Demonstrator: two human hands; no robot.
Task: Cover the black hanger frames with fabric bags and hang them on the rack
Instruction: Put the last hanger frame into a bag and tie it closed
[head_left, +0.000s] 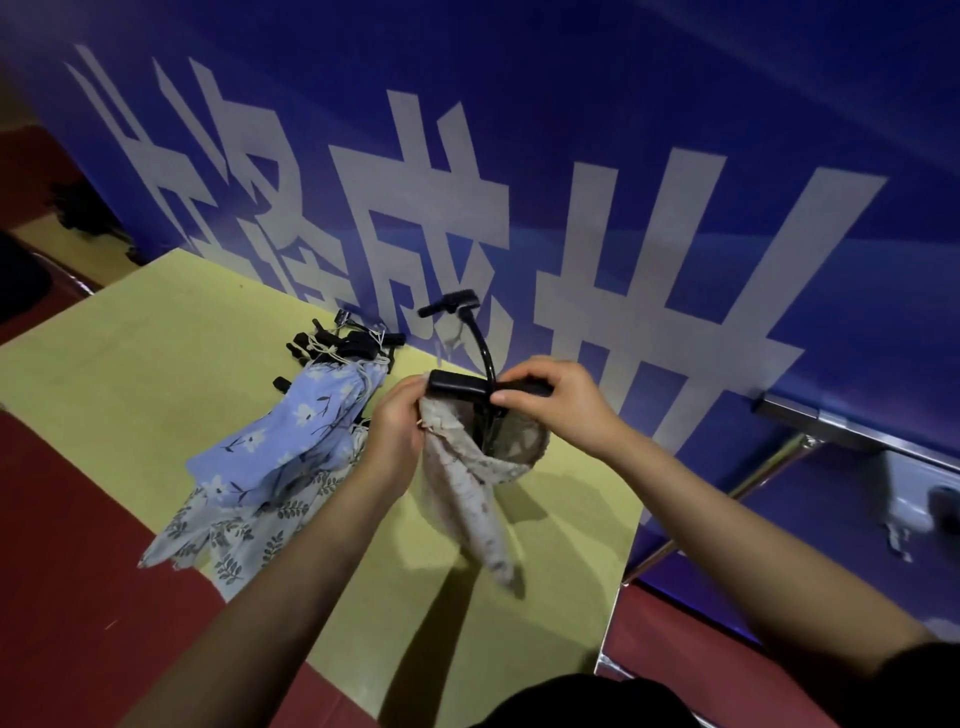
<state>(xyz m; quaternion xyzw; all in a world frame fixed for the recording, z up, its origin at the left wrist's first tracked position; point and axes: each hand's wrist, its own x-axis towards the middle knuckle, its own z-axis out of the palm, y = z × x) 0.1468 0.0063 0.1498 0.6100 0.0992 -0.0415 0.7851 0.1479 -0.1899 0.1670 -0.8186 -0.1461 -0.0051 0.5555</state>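
Observation:
A beige patterned fabric bag (470, 499) hangs open-mouthed above the yellow table (171, 332), with a black hanger frame (453, 383) across its mouth. My left hand (397, 423) grips the bag's rim and the frame's left end. My right hand (550, 402) pinches the frame's right end. The frame's black hook stem (480, 340) curves up behind my hands. On the table to the left lies a pile of fabric bags: a blue floral one (296, 431) on top of a leaf-printed one (228, 530). Spare black frames (343, 345) lie at the pile's far end.
A blue banner wall (571, 156) with large white characters stands right behind the table. A metal rack bar (852, 431) with a slanted leg sits low at the right. Red floor (78, 571) surrounds the table's left and near edges.

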